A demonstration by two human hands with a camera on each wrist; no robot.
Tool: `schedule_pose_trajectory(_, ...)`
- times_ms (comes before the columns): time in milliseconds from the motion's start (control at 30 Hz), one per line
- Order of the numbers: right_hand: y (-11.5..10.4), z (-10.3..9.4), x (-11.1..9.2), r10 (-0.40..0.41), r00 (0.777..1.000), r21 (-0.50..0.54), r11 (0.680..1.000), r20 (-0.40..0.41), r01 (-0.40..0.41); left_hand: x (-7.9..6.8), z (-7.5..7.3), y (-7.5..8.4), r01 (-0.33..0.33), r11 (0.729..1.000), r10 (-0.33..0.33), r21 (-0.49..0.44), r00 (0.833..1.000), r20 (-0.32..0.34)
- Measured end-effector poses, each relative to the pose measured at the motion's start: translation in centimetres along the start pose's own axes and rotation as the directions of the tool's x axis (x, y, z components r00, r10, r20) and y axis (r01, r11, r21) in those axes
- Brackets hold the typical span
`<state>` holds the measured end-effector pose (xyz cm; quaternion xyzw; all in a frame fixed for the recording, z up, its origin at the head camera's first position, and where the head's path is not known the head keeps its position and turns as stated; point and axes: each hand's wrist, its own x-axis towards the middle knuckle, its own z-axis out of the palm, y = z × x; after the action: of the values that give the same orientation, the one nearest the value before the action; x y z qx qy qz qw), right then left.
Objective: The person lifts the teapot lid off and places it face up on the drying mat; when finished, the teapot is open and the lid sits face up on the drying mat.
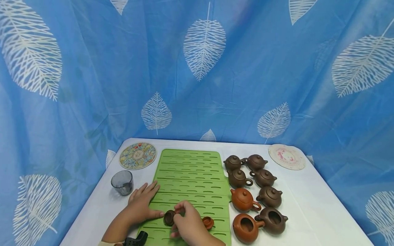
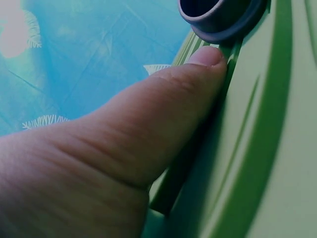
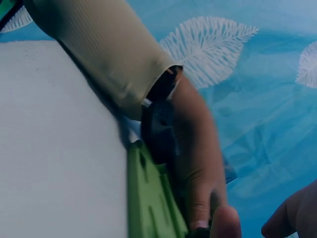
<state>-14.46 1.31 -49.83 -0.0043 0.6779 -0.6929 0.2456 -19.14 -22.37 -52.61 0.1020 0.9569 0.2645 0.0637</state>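
Note:
A small dark brown teapot lid [image 1: 169, 218] lies upside down on the green ridged mat [image 1: 194, 171]. My left hand [image 1: 142, 205] rests with spread fingers over the mat's left edge, its thumb tip right at the lid; the left wrist view has that thumb [image 2: 163, 109] just below the lid's raised rim [image 2: 213, 25]. On the lid's other side is my right hand [image 1: 189, 222], its fingers loosely bent and apart, close by the lid. An orange-red lid [image 1: 208, 223], also turned over, lies at the right hand's right side, partly hidden by it.
Right of the mat, several brown teapots [image 1: 264, 177] and two orange-red ones stand in two rows. The nearest brown teapot [image 1: 275, 220] and orange-red teapot [image 1: 246, 228] lack lids. A grey glass [image 1: 122, 182] and patterned disc [image 1: 138, 156] are left; a pale disc [image 1: 287, 156] lies back right.

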Motion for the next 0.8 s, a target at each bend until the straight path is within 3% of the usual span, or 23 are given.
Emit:
schedule_pose_trajectory(233, -1.5, -1.4, -0.7, -0.096, 0.995, 0.0, 0.995, -0.007, 0.096, 0.0, 0.2, 0.0, 0.002, 1.0, -0.002, 0.018, 1.0, 0.008)
schedule_pose_trajectory(467, -4.0, -4.8, -1.9, -0.273, 0.962, -0.122, 0.956, -0.021, 0.268, 0.0, 0.1, 0.3, -0.006, 1.0, 0.006, -0.003, 1.0, 0.003)
schedule_pose_trajectory(800, -5.6, -10.1, -3.3, -0.341, 0.934, -0.342, 0.894, -0.105, 0.288, 0.0, 0.3, -0.2, -0.015, 0.999, 0.014, -0.045, 1.0, -0.023)
